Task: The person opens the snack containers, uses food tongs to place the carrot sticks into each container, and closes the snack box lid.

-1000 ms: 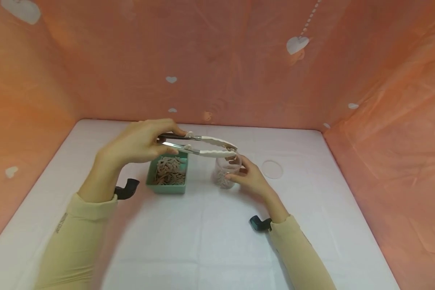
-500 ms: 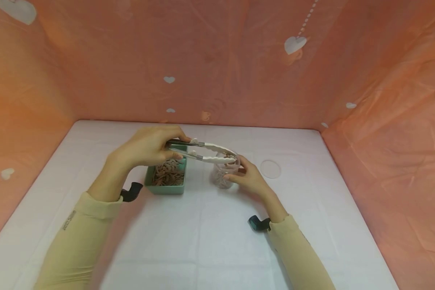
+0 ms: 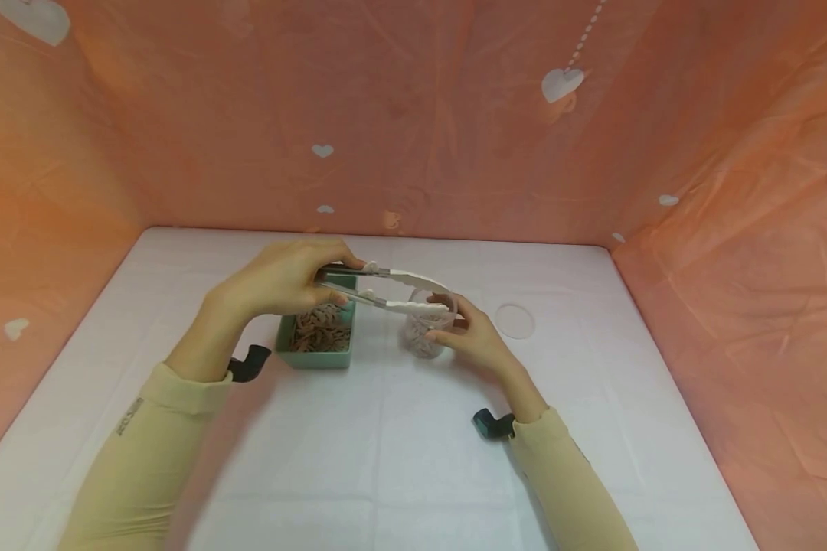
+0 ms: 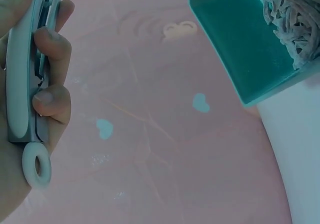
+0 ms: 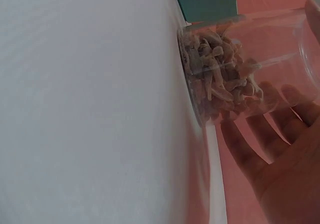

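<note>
My left hand (image 3: 282, 279) grips metal tongs (image 3: 413, 308) with white scalloped tips. The tips stand apart at the mouth of a clear plastic jar (image 3: 423, 340), with nothing seen between them. My right hand (image 3: 478, 337) holds the jar upright on the table, thumb on the near side and fingers round the far side. Dried brownish strips (image 5: 217, 69) fill the lower part of the jar in the right wrist view. Left of the jar, under the tongs' handle, stands a green rectangular bin (image 3: 317, 360) with more strips (image 3: 320, 333).
A clear round lid (image 3: 515, 321) lies flat to the right of the jar. White cloth covers the table (image 3: 379, 436). Orange sheets (image 3: 420, 122) with white hearts hang behind it and at both sides.
The tongs came down and slightly right with a clump of strips to the jar's mouth. The clump has since left the tips. My right hand has kept the jar in place.
</note>
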`<state>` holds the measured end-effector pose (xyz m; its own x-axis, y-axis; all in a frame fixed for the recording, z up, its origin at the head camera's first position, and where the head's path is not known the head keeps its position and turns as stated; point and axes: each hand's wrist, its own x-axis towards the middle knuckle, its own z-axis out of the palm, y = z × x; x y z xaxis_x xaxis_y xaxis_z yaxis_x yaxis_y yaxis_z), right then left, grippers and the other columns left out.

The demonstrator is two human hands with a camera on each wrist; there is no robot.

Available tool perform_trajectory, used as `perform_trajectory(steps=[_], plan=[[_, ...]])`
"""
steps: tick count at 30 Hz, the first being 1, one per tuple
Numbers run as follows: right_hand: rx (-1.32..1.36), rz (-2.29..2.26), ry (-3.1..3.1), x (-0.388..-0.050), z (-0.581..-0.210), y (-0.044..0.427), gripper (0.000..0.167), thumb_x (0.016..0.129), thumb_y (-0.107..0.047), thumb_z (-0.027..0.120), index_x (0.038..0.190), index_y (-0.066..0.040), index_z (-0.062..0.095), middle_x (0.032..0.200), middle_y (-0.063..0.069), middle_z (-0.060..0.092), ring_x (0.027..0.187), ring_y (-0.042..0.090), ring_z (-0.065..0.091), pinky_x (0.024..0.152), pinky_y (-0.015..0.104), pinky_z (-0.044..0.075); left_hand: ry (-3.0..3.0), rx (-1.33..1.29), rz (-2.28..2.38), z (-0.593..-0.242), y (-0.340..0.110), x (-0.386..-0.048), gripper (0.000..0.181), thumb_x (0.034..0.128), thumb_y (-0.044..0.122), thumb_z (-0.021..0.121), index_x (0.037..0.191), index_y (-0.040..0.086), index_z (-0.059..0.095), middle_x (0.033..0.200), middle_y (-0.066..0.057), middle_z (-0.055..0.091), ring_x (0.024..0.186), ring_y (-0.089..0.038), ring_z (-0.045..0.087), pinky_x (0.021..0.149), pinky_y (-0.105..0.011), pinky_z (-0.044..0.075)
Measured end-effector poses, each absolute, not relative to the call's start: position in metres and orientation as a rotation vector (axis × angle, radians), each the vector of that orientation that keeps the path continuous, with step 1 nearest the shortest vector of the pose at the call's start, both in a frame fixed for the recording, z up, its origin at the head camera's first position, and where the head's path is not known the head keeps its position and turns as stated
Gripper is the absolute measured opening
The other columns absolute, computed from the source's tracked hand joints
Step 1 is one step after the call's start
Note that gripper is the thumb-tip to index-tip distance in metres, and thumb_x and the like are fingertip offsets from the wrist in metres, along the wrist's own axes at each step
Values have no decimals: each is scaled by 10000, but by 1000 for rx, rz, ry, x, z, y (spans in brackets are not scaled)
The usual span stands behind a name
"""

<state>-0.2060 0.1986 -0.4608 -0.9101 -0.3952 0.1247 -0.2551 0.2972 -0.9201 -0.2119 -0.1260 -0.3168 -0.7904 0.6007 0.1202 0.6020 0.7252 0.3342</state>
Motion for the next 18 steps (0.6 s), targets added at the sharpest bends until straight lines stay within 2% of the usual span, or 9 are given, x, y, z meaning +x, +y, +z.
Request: perform_trajectory(steps=[5, 9, 13, 18], plan=[[-582, -1674, 2431, -206, -460, 199, 713, 894, -54, 817, 1527, -65, 487, 1503, 151, 553, 1341, 358, 563, 1093, 476, 469, -2921, -989, -614, -313, -135, -206, 426, 839, 250, 883, 1228, 241, 710, 1169, 34, 718, 826, -141, 590, 743, -407, 469], [-593, -1686, 2427, -206, -460, 200, 731, 889, -45, 818, 1533, -43, 472, 1494, 174, 554, 1355, 366, 550, 1101, 483, 460, -2916, -964, -635, -306, -149, -198, 419, 867, 194, 857, 1253, 219, 698, 1215, 17, 704, 913, -159, 637, 806, -433, 494], [-636, -1691, 2432, -207, -459, 199, 724, 882, -33, 820, 1517, -4, 474, 1460, 193, 578, 1365, 357, 539, 1121, 505, 435, -2936, -892, -598, -297, -166, -190, 423, 873, 203, 854, 1265, 224, 695, 1241, 34, 699, 931, -160, 647, 834, -437, 497], [-622, -1692, 2437, -208, -460, 200, 717, 876, -28, 826, 1507, -10, 488, 1452, 184, 588, 1358, 353, 546, 1117, 517, 436, -2965, -842, -516, -290, -189, -183, 405, 874, 212, 854, 1249, 216, 700, 1239, 40, 708, 919, -148, 659, 814, -429, 502]])
